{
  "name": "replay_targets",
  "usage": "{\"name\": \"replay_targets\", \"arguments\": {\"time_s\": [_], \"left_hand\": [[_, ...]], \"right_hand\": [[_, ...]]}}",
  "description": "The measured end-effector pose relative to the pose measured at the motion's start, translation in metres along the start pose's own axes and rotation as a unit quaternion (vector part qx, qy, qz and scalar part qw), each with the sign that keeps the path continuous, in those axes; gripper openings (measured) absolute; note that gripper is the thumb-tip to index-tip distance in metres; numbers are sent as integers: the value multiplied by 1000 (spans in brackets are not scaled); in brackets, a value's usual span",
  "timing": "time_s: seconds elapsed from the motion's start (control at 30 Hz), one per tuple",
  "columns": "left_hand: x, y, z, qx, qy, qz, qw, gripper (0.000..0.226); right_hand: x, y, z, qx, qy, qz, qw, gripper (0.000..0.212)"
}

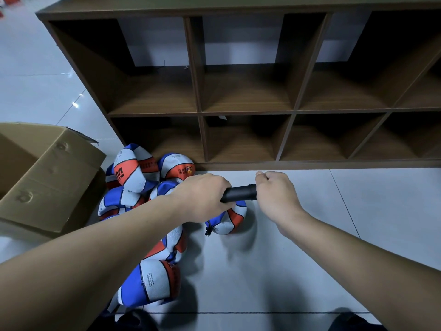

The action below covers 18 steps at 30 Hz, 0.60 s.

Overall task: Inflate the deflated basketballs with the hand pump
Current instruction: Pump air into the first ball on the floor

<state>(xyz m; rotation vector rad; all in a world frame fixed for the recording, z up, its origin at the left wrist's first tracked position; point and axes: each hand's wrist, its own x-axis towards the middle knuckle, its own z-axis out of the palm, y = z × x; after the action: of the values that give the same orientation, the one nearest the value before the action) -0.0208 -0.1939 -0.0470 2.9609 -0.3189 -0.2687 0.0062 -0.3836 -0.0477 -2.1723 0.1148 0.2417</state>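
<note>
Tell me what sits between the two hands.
In the head view, the black pump barrel spans the gap: the left hand grips one end, the right hand the other. A basketball lies beneath.

bare floor (310,247) from 3 to 6 o'clock, ball pile (143,187) and box (47,177) crowding 9, shelf (238,96) across 12

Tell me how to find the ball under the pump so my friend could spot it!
Start at the big brown shelf and look down to the white floor in front of it. Both hands hold a black pump there, and just below it lies the ball. It sits alone on the tiles, apart from the heap of squashed balls beside the cardboard box.
</note>
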Motion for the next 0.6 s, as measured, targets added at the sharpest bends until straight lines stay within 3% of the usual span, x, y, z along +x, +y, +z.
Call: {"name": "replay_targets", "arguments": {"time_s": [0.17, 0.27, 0.4, 0.6], "left_hand": [[0, -5, 1, -30, 0, -10, 999, 28], [-4, -18, -2, -40, -25, -29, 998, 30], [-6, -20, 1, -28, -39, -29, 998, 32], [-4, -21, 1, 5, -37, -30, 999, 35]], "right_hand": [[14, 2, -18, 16, -11, 22, 1000, 46], [34, 14, -47, 58, 12, 80, 995, 33], [43, 27, -69, 79, -13, 128, 989, 18], [32, 29, -51, 63, 27, 122, 990, 30]]}}
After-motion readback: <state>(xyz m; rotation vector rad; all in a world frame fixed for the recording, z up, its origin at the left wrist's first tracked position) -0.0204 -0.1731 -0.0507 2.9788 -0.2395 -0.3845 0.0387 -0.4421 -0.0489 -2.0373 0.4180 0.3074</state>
